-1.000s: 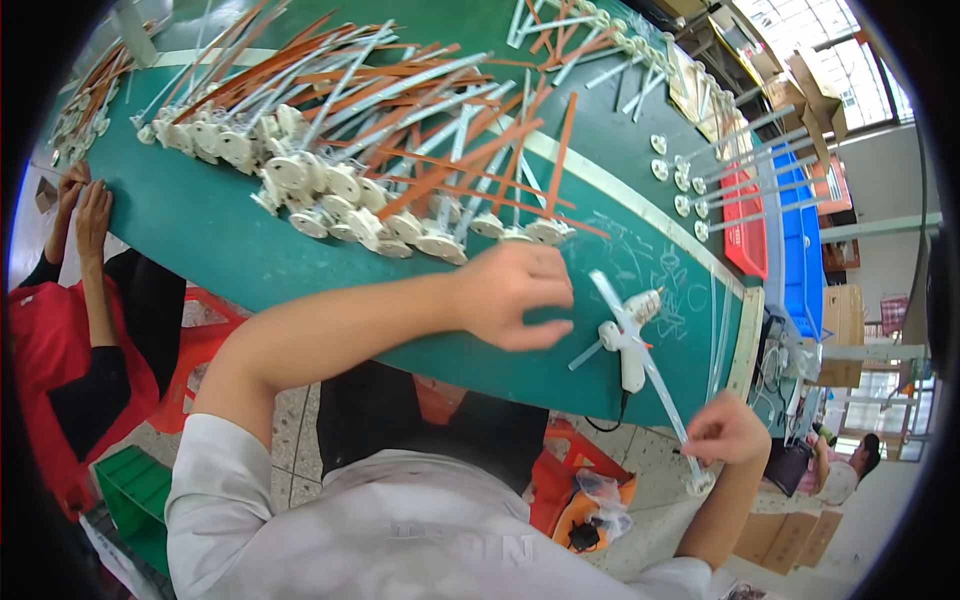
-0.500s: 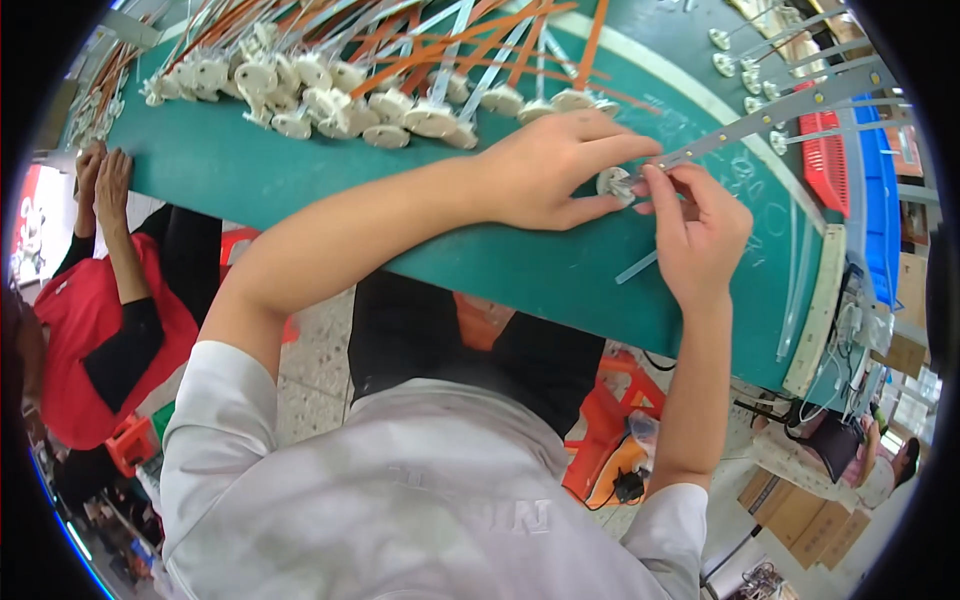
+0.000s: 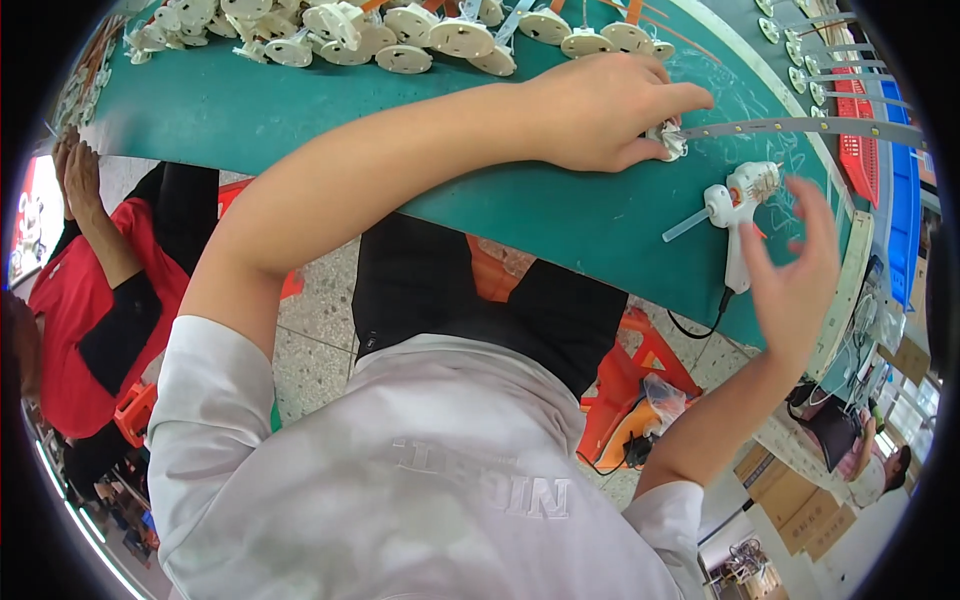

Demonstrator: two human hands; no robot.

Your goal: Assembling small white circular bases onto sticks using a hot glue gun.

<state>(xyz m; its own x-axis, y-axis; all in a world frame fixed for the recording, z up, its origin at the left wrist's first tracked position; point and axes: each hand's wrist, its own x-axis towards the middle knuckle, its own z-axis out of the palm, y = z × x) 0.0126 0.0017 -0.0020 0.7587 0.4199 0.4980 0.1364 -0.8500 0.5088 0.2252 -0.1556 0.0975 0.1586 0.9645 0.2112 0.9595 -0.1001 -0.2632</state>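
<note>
My left hand (image 3: 590,110) is closed on a small white round base (image 3: 675,140) at the right side of the green table. From that base a narrow light strip (image 3: 800,126) dotted with small yellow LEDs runs off to the right. A white hot glue gun (image 3: 738,215), with a clear glue stick (image 3: 685,226) poking out of its back, lies on the table below the base. Beside its handle is my right hand (image 3: 797,275), empty, fingers spread and curved.
White round bases (image 3: 405,58) with strips are heaped along the table's far side. A red basket (image 3: 857,140) and blue tray (image 3: 900,200) stand beyond its right edge. The glue gun's black cable (image 3: 697,333) hangs over the front edge. At left sits a co-worker in red (image 3: 100,290).
My right hand has left the base and strip and moved right and toward me, opening. The glue gun it covered now shows. My left hand still holds the base. The whole view has shifted.
</note>
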